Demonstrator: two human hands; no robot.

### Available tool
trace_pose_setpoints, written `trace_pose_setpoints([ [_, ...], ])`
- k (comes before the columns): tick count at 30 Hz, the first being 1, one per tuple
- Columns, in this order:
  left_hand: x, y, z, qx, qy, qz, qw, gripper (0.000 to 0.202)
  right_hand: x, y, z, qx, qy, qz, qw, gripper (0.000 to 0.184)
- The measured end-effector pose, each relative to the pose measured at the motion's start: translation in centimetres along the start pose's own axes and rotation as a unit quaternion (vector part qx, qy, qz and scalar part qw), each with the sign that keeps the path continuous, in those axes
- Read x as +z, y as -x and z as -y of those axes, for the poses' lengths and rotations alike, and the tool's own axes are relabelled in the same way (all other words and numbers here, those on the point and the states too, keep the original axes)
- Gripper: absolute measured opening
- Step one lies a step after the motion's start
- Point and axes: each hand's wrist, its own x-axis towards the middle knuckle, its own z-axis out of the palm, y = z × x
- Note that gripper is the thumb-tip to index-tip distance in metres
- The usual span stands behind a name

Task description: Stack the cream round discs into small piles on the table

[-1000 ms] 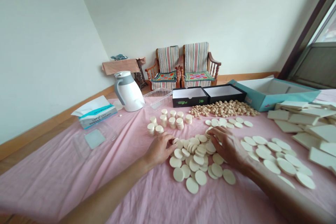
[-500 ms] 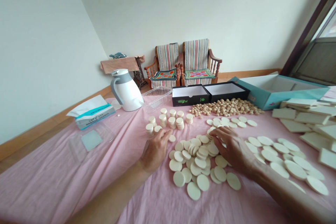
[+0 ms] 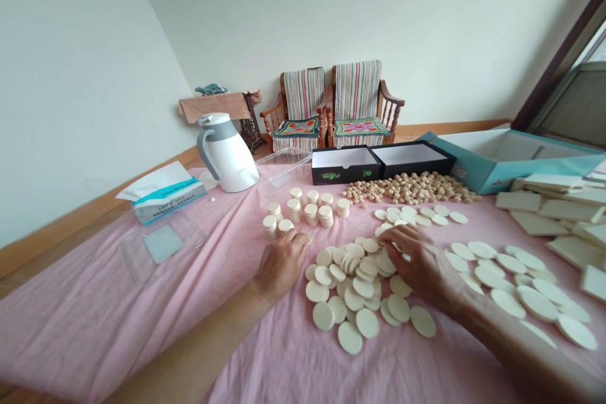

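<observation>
A loose pile of cream round discs (image 3: 353,278) lies on the pink tablecloth (image 3: 118,322) in front of me. My left hand (image 3: 283,262) rests at the pile's left edge, fingers curled down over one disc, just below several short stacks of smaller discs (image 3: 307,211). My right hand (image 3: 416,262) lies palm down on the pile's right side, its fingers stretched over the discs.
Larger discs (image 3: 511,271) and square cream slabs (image 3: 553,208) spread to the right. Small wooden beads (image 3: 411,188) lie before two black boxes (image 3: 345,165) and a teal box (image 3: 497,164). A white jug (image 3: 227,154), tissue pack (image 3: 163,192) and clear container (image 3: 284,170) stand at the left.
My left hand has drawn away from the pile toward the stacks of small discs and closed over one disc. The right hand has barely shifted. The camera tilted a little.
</observation>
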Motion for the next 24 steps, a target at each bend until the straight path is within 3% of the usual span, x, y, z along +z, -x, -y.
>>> trace_pose_setpoints([
  [4, -0.8, 0.1, -0.6, 0.03, 0.107, -0.016, 0.994, 0.022, -0.2, 0.0, 0.1, -0.004, -0.005, -0.013, 1.0, 0.019],
  [10, -2.1, -0.4, -1.1, 0.115, 0.255, 0.102, 0.955, 0.031, -0.3, 0.0, 0.7, 0.003, -0.01, 0.005, 1.0, 0.018],
  [24, -1.6, -0.3, -1.0, 0.05, 0.212, 0.097, 0.971, 0.026, 0.1, 0.2, 0.9, -0.001, -0.019, 0.016, 1.0, 0.017],
])
